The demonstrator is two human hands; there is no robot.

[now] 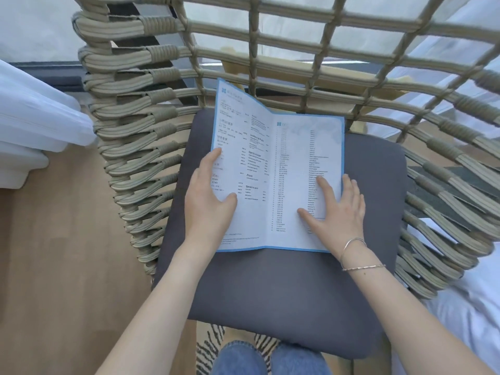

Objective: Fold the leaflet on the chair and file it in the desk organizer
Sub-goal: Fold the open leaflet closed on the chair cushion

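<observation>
On the grey seat cushion [284, 293] of a woven wicker chair [140, 147], toward its back edge, lies the leaflet [276, 169], opened out with its printed side up. It is white with a blue border and carries columns of small text. A crease runs down its middle; the right panel lies flat on the cushion, while the left panel tilts upward, its far corner rising against the lattice of the chair back. The left hand [211, 196] rests on the left panel near its outer edge, fingers extended along the paper and thumb spread across the page; it presses rather than pinches, with nothing clasped in it. The right hand [335, 207] lies palm down on the right panel by its right edge, fingers splayed flat and partly over the border onto the cushion, likewise gripping nothing. Thin bracelets [357, 255] circle the right wrist. Blue jeans [270, 358] show at the cushion's front edge, above a striped rug [208, 350]. Left of the chair is wooden flooring [54, 266], with white fabric [32, 120] beyond it.
</observation>
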